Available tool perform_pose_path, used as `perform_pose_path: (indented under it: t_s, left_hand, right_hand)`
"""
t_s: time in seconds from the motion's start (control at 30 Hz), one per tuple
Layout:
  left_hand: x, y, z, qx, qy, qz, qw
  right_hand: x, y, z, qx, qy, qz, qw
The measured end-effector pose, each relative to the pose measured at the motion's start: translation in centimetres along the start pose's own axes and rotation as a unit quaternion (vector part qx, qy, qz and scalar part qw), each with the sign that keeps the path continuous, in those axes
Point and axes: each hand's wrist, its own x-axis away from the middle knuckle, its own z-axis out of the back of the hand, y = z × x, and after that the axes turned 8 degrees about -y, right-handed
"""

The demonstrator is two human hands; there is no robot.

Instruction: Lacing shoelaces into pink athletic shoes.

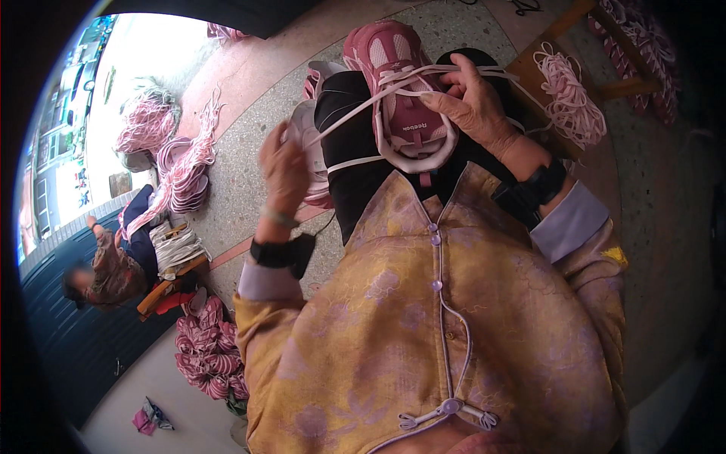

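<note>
Head view: pink shoe upper [401, 91] on the lap at 12 o'clock, right hand [476, 102] fingers curled, pinching the pale lace [355, 113] over it, left hand [286, 170] at 9 o'clock closed around the lace's taut end.

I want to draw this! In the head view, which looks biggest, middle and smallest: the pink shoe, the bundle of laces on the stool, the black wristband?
1. Pink shoe
2. Bundle of laces
3. Black wristband

The shoe sits nearer the camera, so that gap is unsure.
</note>
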Motion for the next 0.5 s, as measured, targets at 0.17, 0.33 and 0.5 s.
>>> perform_pose_path:
  t_s: [0.17,0.33,0.5]
  left_hand:
    - [18.0,-16.9,4.9,-0.429,-0.469,0.261,0.727]
    - [26.9,-20.4,6.2,-0.313,-0.463,0.532,0.636]
    - [8.5,-8.3,-0.9,0.014,-0.097,0.295,0.950]
  right_hand:
    - [-2.0,3.1,-1.4,-0.007,0.061,0.047,0.997]
    - [-4.3,0.0,-2.4,-0.180,0.027,0.001,0.983]
    - [-4.3,1.4,-1.7,-0.144,0.112,0.011,0.983]
